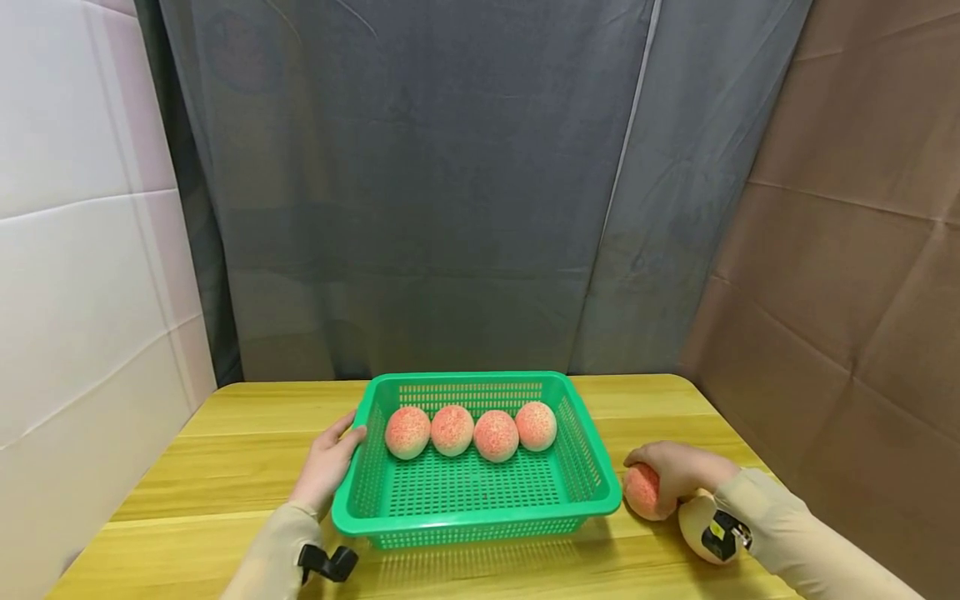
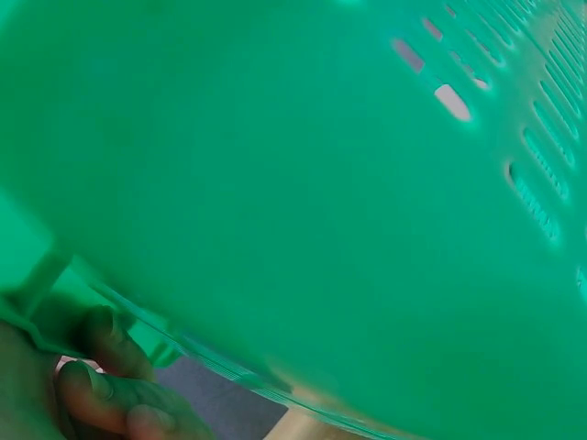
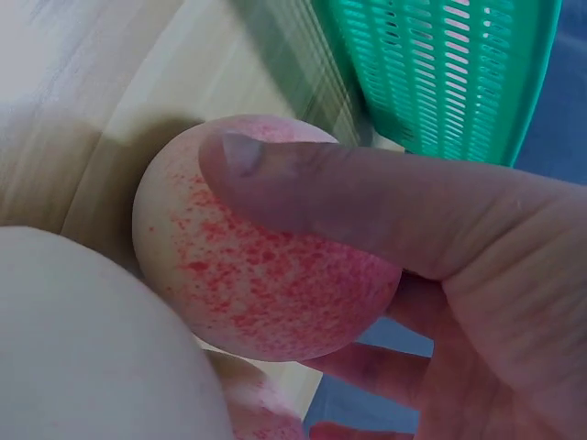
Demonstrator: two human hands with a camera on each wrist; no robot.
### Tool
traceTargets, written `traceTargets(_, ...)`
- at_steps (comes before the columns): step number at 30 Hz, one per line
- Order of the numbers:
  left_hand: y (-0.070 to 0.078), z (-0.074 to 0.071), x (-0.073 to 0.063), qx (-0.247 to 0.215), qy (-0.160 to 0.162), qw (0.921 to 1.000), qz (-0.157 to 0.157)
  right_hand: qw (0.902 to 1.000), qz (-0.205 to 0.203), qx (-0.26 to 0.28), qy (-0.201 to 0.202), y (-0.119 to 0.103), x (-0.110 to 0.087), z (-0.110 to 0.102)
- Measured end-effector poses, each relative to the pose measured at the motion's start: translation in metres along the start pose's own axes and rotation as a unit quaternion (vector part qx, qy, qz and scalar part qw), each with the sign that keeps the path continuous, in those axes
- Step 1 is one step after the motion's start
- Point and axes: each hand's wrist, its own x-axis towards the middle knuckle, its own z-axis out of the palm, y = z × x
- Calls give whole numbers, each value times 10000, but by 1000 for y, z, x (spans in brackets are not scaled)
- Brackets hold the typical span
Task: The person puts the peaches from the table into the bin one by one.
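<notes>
A green plastic basket point(image 1: 480, 518) with slotted walls stands on the table. Inside it, several round pink-and-cream peaches point(image 1: 452, 431) lie in a row toward the back. My left hand point(image 1: 330, 462) grips the basket's left rim, thumb on top; the left wrist view shows its fingertips point(image 2: 110, 390) beneath the rim. To the right of the basket, my right hand point(image 1: 678, 471) holds another speckled peach point(image 1: 647, 493), with the thumb across it in the right wrist view. A paler peach point(image 1: 697, 529) sits under the right wrist, partly hidden by it.
The wooden table point(image 1: 187, 533) has a grey curtain point(image 1: 450, 208) behind it, a white panel point(image 1: 90, 250) at left and a brown one point(image 1: 847, 292) at right. Part of one more speckled peach point(image 3: 261, 408) shows low in the right wrist view.
</notes>
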Motion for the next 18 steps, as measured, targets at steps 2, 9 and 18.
traceTargets(2,0,0,0,-12,8,10000,-20,10000,-77,26,13,-1,-1,-1)
traceTargets(9,-1,0,1,44,-69,10000,15,9989,-389,-189,194,-3,-3,-12)
traceTargets(18,-1,-1,1,62,-34,10000,29,9968,-401,-547,430,-13,-2,-42)
